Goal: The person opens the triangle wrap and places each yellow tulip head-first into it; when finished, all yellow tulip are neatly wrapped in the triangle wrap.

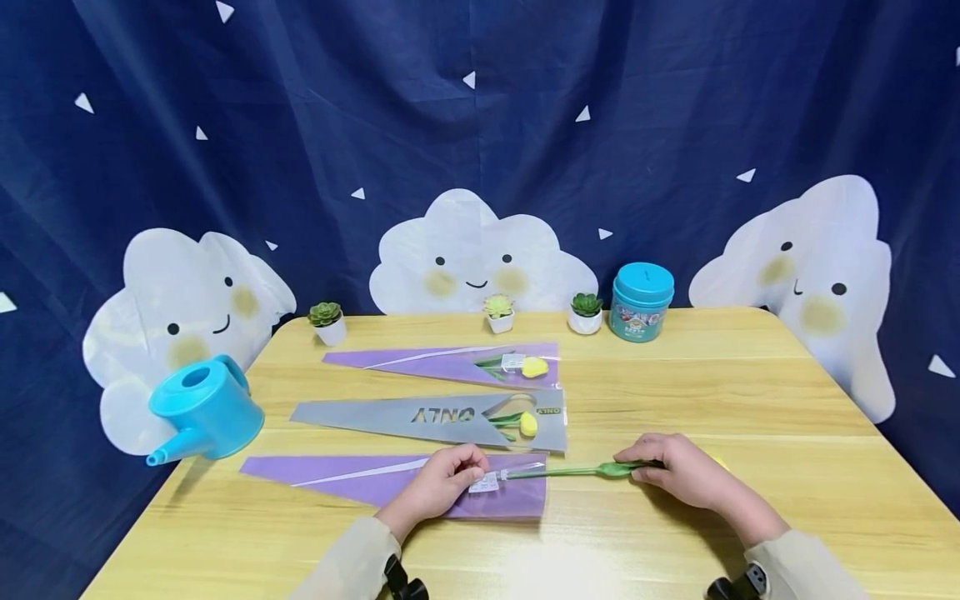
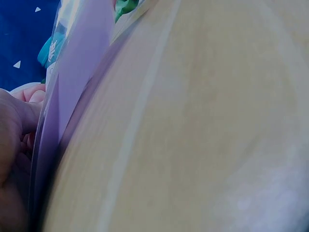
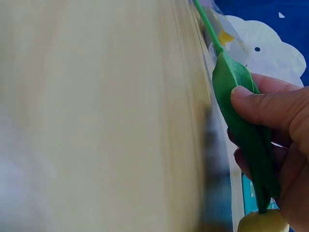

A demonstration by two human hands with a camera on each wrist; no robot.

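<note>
In the head view, my left hand (image 1: 442,479) pinches the nearest purple flower sleeve (image 1: 360,475) beside its white label (image 1: 483,482). That sleeve lies with its narrow end to the left; in the left wrist view its purple sheet (image 2: 82,63) stands along the hand. My right hand (image 1: 678,468) grips an artificial tulip by its green leaves (image 3: 236,101), thumb on top. The stem (image 1: 562,472) points left, and its tip overlaps the sleeve's wide end by the label. The yellow tulip head (image 3: 263,222) sits below the hand in the right wrist view.
Behind lie a grey sleeve (image 1: 352,414) and another purple sleeve (image 1: 420,360), each with a yellow tulip. Several small potted succulents, including one pale green (image 1: 499,312), and a blue tub (image 1: 641,304) line the back. A blue watering can (image 1: 213,412) stands at the left edge.
</note>
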